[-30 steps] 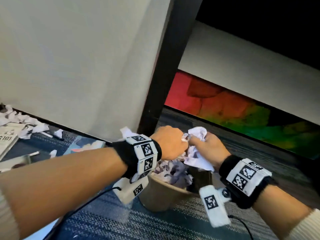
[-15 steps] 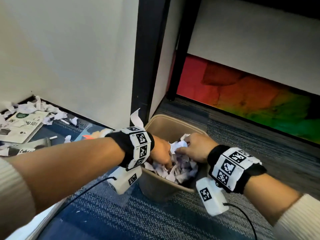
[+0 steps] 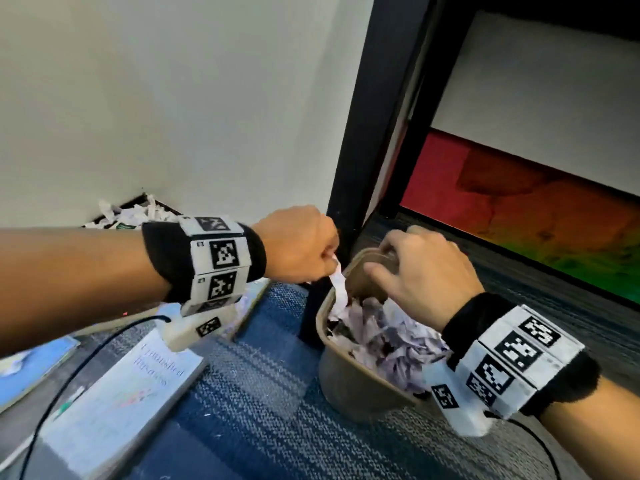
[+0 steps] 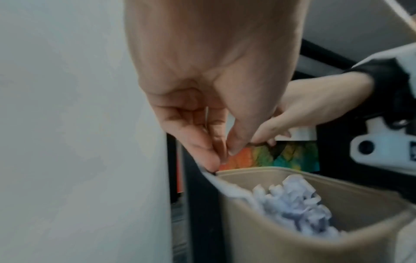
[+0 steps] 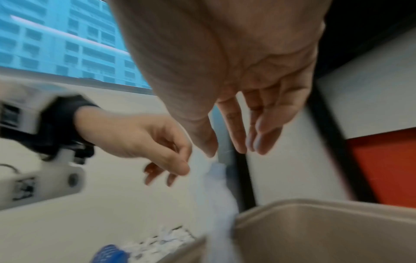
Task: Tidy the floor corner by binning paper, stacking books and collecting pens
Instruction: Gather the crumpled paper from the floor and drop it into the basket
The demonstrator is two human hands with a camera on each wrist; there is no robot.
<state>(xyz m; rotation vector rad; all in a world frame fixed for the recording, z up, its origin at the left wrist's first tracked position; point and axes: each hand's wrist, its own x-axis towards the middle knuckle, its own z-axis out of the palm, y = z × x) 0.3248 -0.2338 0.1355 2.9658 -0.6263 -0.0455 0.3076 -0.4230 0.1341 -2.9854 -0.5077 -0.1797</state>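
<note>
- left hand [image 3: 298, 247] pinched a strip of paper [image 3: 338, 289] right over the near-left edge of the bin [image 3: 349, 386], strip dangling down onto the rim.
- right hand [image 3: 422, 275] hovered above the bin with fingers loose and apart, holding nothing.
- could go wrong: letting go there might've dropped the strip outside, since it hung right at the rim and not over the middle.
- also looked pretty full in there, crumpled paper [image 3: 388, 334] piled near the top, so more stuffing could've spilled some out.
- counted: one bin, two hands, one strip in hand.
- at least three books on the carpet: a white book [image 3: 114, 403], a blue book [image 3: 31, 365], a third book [image 3: 252, 299] under the left wrist.
- one green pen [image 3: 67, 405] on the white book.
- paper scraps [image 3: 128, 213] in the corner, too many to count.
</note>
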